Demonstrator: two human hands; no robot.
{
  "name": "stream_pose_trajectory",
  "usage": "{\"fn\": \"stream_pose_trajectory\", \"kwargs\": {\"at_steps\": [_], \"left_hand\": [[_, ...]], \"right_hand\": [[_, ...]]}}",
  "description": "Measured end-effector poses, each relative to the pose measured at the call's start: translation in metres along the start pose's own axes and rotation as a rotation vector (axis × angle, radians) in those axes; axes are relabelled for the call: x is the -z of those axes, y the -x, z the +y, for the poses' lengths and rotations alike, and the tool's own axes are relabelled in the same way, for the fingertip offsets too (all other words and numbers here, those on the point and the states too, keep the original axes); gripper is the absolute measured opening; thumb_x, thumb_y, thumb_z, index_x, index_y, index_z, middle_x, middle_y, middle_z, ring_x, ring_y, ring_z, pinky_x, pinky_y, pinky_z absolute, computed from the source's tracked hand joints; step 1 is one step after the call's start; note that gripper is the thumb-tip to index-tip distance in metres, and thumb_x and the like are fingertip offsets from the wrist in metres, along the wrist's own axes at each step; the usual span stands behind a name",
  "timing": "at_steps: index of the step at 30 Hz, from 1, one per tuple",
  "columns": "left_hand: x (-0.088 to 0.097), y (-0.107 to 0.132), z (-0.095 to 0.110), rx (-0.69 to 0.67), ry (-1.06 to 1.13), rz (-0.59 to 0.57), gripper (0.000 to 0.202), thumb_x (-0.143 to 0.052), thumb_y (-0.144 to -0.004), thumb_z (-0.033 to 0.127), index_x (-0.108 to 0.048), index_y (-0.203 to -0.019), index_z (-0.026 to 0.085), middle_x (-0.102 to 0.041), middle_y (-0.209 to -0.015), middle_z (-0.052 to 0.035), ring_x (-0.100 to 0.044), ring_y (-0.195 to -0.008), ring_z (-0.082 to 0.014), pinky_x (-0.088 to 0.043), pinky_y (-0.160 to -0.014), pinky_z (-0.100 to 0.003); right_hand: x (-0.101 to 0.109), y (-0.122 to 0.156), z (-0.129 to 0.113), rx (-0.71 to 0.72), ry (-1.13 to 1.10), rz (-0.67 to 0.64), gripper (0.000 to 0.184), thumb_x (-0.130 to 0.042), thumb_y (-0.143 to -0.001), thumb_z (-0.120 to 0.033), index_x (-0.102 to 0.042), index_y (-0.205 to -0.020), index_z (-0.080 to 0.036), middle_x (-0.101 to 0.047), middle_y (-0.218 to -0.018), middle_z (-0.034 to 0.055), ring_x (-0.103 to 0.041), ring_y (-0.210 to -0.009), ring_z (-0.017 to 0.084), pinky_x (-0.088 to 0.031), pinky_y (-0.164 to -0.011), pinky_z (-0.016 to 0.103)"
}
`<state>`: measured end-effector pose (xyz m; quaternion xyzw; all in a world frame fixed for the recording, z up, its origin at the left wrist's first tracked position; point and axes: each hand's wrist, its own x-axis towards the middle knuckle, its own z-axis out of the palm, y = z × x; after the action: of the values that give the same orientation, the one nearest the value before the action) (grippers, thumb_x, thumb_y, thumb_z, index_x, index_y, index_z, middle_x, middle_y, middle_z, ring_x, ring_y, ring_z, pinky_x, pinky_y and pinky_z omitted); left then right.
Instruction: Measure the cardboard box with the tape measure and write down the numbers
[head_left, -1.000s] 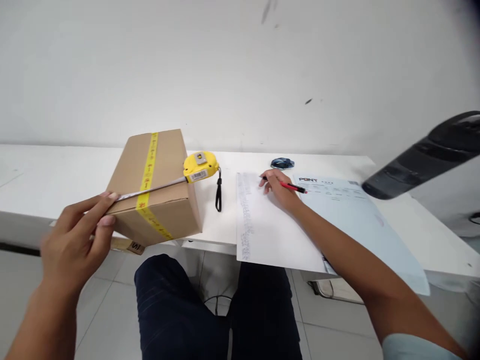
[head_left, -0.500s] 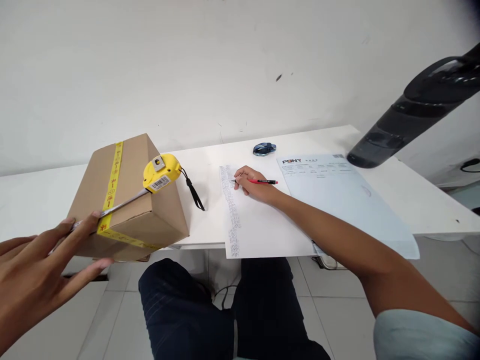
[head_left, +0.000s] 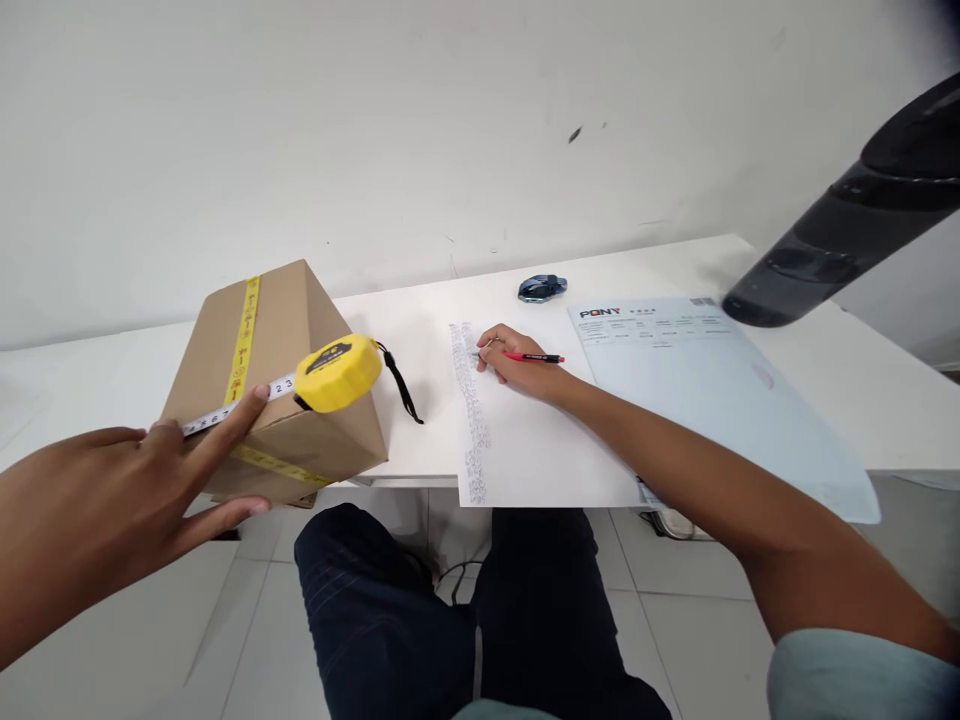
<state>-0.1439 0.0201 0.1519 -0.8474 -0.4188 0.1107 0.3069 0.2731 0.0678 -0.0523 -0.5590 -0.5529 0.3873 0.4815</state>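
My left hand (head_left: 161,470) lies with stretched fingers over the near top edge of a brown cardboard box (head_left: 289,330), the thumb spread apart in front of its near side. Under those fingers runs the white, numbered blade of a yellow tape measure (head_left: 341,373), whose case rests at the box's right edge, a black wrist strap hanging off it. My right hand (head_left: 517,362) is closed round a red and black pen (head_left: 536,357), its tip near the printed strip along the left side of a white sheet (head_left: 536,460). The far end of the blade is hidden.
A computer mouse (head_left: 541,288) sits behind the sheet on the white desk (head_left: 397,330). To the right lies a pale blue document folder (head_left: 705,400) with PONY printed on it. A dark cylinder (head_left: 802,255) stands leaning in view at the back right.
The tape measure's case has turned over, its clip side no longer showing, and the blade's numbers now face up. My left hand has shifted right along the box. The right hand keeps the pen.
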Motion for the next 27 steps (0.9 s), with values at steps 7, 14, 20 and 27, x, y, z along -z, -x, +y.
{"fn": "stream_pose_trajectory", "kwargs": {"at_steps": [7, 14, 20, 27], "left_hand": [[0.023, -0.002, 0.016, -0.145, -0.339, -0.079, 0.080, -0.014, -0.101, 0.069, -0.003, -0.166, 0.024, -0.068, -0.080, -0.0074, -0.065, -0.057, -0.0307, -0.038, -0.050, -0.037], [0.028, -0.004, 0.015, -0.115, -0.306, -0.157, 0.083, -0.029, -0.097, 0.075, -0.008, -0.165, 0.031, -0.072, -0.084, -0.0058, -0.067, -0.061, -0.0311, -0.041, -0.051, -0.038], [0.023, -0.004, 0.012, -0.120, -0.283, -0.118, 0.081, -0.026, -0.098, 0.074, -0.010, -0.165, 0.032, -0.073, -0.086, -0.0069, -0.069, -0.065, -0.0324, -0.044, -0.054, -0.039], [0.027, 0.006, 0.035, -0.036, -0.340, -0.067, 0.070, -0.005, -0.104, 0.057, -0.015, -0.166, 0.024, -0.067, -0.086, -0.0117, -0.063, -0.057, -0.0294, -0.039, -0.050, -0.036]], "right_hand": [[-0.003, 0.003, -0.002, -0.043, -0.004, 0.003, 0.017, -0.061, -0.087, -0.036, -0.059, -0.101, -0.025, -0.075, -0.082, -0.0006, -0.053, -0.051, 0.011, -0.043, -0.053, 0.027], [-0.002, 0.007, -0.008, -0.062, 0.009, 0.003, 0.018, -0.062, -0.086, -0.036, -0.058, -0.100, -0.025, -0.075, -0.084, 0.0008, -0.054, -0.053, 0.011, -0.045, -0.057, 0.028], [-0.002, 0.007, -0.011, -0.054, 0.005, 0.005, 0.020, -0.062, -0.084, -0.038, -0.057, -0.098, -0.025, -0.074, -0.083, 0.0012, -0.054, -0.059, 0.013, -0.046, -0.057, 0.028], [-0.001, 0.009, -0.012, -0.076, 0.039, 0.007, 0.019, -0.060, -0.087, -0.038, -0.058, -0.101, -0.025, -0.075, -0.086, 0.0011, -0.055, -0.059, 0.012, -0.046, -0.057, 0.027]]}}
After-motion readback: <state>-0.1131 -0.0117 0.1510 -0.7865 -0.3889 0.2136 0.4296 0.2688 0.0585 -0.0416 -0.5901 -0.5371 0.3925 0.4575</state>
